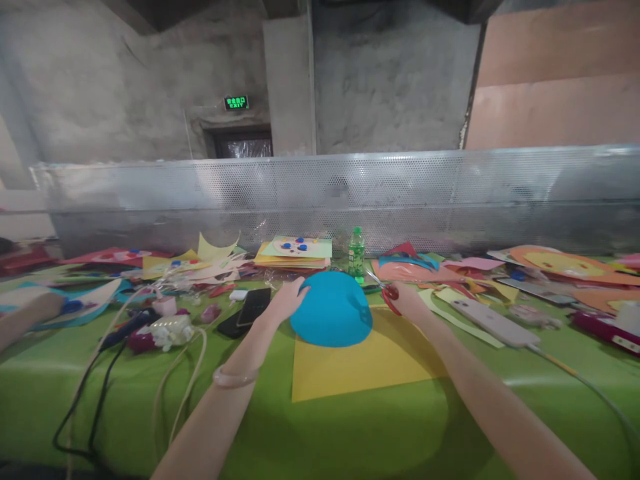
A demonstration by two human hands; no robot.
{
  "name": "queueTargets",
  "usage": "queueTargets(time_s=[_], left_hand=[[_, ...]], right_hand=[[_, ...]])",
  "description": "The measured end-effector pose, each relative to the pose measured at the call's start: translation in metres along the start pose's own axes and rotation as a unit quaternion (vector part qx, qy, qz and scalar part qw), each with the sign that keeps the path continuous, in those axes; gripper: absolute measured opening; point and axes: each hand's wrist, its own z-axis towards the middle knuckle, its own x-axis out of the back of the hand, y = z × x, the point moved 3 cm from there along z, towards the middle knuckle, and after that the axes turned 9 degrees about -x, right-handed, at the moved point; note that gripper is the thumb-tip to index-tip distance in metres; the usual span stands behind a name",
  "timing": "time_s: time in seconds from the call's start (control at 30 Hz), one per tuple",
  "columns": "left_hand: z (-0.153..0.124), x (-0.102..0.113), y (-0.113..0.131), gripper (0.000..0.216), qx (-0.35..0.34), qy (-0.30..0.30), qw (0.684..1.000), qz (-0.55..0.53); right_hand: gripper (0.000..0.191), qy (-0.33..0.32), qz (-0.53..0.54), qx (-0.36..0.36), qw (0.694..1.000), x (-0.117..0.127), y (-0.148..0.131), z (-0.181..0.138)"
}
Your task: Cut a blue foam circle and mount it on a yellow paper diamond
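My left hand (287, 301) grips the left edge of a rounded blue paper (331, 310), with the thumb on top of it. The blue paper is held over a yellow paper sheet (360, 370) lying on the green tablecloth. To the right, my right hand (406, 301) is closed round the red handles of a pair of scissors (376, 279). Their metal blades point up and left, just beyond the blue paper's right edge. Whether the blades touch the paper I cannot tell.
A green bottle (357, 255) stands behind the blue paper. Dark phones (254, 308) and a power strip (170, 331) with cables lie left. A charging phone (493, 323) and paper scraps lie right. Another person's hand (37, 310) shows far left.
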Motion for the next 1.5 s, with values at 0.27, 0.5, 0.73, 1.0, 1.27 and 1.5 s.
queueTargets(time_s=[0.27, 0.5, 0.73, 1.0, 1.27, 1.5], left_hand=[[0.001, 0.004, 0.004, 0.026, 0.004, 0.012, 1.0, -0.006], [0.0, 0.003, 0.004, 0.029, 0.004, 0.005, 1.0, -0.004], [0.002, -0.001, 0.0, 0.034, -0.002, -0.012, 1.0, -0.006], [-0.002, -0.005, -0.001, 0.054, -0.002, -0.051, 0.998, -0.041], [-0.005, -0.004, 0.0, 0.081, 0.035, -0.02, 0.994, -0.104], [0.002, 0.002, -0.016, 0.067, 0.065, 0.096, 0.993, -0.036]], right_hand=[[0.016, -0.006, 0.01, 0.001, 1.0, -0.005, 0.005, 0.006], [0.017, -0.008, 0.006, 0.006, 1.0, -0.005, 0.005, 0.005], [0.021, -0.018, 0.0, 0.008, 1.0, -0.003, 0.002, 0.001], [0.02, -0.025, -0.008, 0.017, 1.0, -0.005, 0.003, 0.001], [0.02, -0.027, -0.023, 0.009, 0.999, -0.001, 0.0, -0.002], [0.019, -0.039, -0.011, 0.008, 0.999, 0.0, -0.001, -0.004]])
